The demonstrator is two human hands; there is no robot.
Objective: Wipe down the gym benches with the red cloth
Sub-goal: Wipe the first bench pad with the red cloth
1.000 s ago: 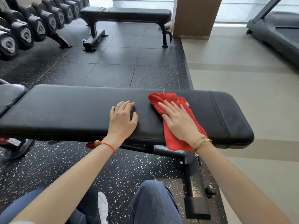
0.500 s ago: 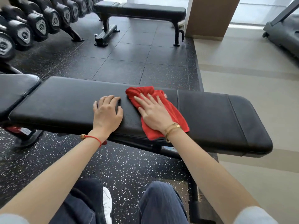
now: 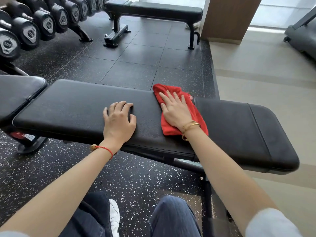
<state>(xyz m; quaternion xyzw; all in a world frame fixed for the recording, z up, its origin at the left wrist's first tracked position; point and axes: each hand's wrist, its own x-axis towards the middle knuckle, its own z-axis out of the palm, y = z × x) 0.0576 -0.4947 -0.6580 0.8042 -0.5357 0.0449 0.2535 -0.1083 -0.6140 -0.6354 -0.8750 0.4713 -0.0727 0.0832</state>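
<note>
The black padded bench (image 3: pixel 71 106) is running across the middle of the frame, from the left edge down toward the lower right. The red cloth (image 3: pixel 195 113) is lying on its top, right of centre, its far end reaching the pad's far edge and its near end stopping short of the near edge. The right hand (image 3: pixel 174 110) is pressing flat on the cloth, fingers straight and slightly spread, so this grip is apart, not clamped on anything. The left hand (image 3: pixel 119 122) is resting on bare pad just left of the cloth, fingers bent at the knuckles with tips on the surface, holding nothing.

Uncovered pad is stretching to the left of the left hand and to the right of the cloth, out to the rounded end at lower right. A second bench (image 3: pixel 164 11) is standing at the top centre, well apart across dark floor tiles. Dumbbells (image 3: pixel 30 31) are lining the upper left.
</note>
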